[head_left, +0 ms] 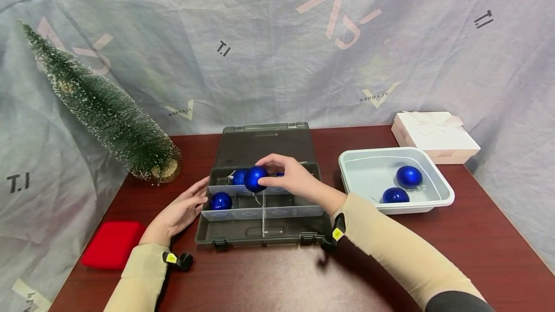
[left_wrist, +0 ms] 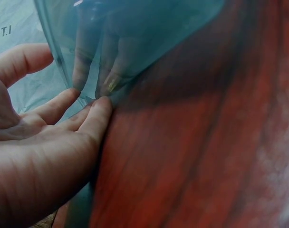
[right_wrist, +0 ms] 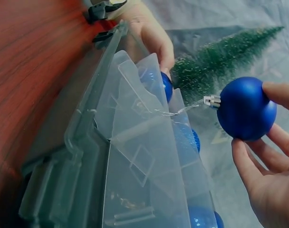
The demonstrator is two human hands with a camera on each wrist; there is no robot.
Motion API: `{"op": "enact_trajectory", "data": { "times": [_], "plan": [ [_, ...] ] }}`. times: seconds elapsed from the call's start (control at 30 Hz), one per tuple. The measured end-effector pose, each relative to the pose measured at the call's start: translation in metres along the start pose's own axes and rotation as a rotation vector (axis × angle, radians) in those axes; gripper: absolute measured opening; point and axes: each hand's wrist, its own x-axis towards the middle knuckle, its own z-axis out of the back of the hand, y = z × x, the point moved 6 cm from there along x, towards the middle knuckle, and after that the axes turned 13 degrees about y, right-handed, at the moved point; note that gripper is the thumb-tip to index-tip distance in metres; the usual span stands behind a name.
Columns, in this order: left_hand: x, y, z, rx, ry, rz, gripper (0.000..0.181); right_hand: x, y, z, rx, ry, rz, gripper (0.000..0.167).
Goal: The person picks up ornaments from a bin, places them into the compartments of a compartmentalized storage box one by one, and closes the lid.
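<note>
A matte blue Christmas bauble (head_left: 256, 179) with a silver cap and string is pinched in the fingers of my right hand (head_left: 291, 177), above the compartment box. In the right wrist view the bauble (right_wrist: 247, 109) hangs clear of the dividers, its string trailing toward them. My left hand (head_left: 184, 210) rests with its fingertips against the left outer wall of the dark translucent box (head_left: 230, 240). Its thumb stands apart from the other fingers in the left wrist view. A shiny blue bauble (head_left: 221, 201) lies in the middle left compartment, and a glittery one (head_left: 239, 177) in the back left.
Two blue baubles (head_left: 409, 177) lie in a white tray (head_left: 442, 201) at the right. Behind it sits a white gift box (head_left: 438, 131). A small frosted tree (head_left: 99, 105) leans at the left, and a red box (head_left: 114, 244) is near the left sleeve.
</note>
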Motion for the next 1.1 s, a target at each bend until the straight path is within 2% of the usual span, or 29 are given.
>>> {"op": "enact_trajectory", "data": {
  "times": [0.23, 0.77, 1.1],
  "plan": [
    [0.0, -0.001, -0.001, -0.002, -0.005, 0.002, 0.074, 0.012, -0.008, -0.005, -0.083, -0.01, -0.038, 0.04],
    [0.001, 0.001, 0.001, -0.01, -0.003, 0.002, 0.075, 0.022, -0.013, -0.027, -0.213, 0.092, -0.048, 0.032],
    [0.001, 0.0, 0.0, -0.011, 0.002, -0.002, 0.075, 0.022, -0.011, -0.033, -0.302, 0.151, -0.064, 0.035]
  ]
}}
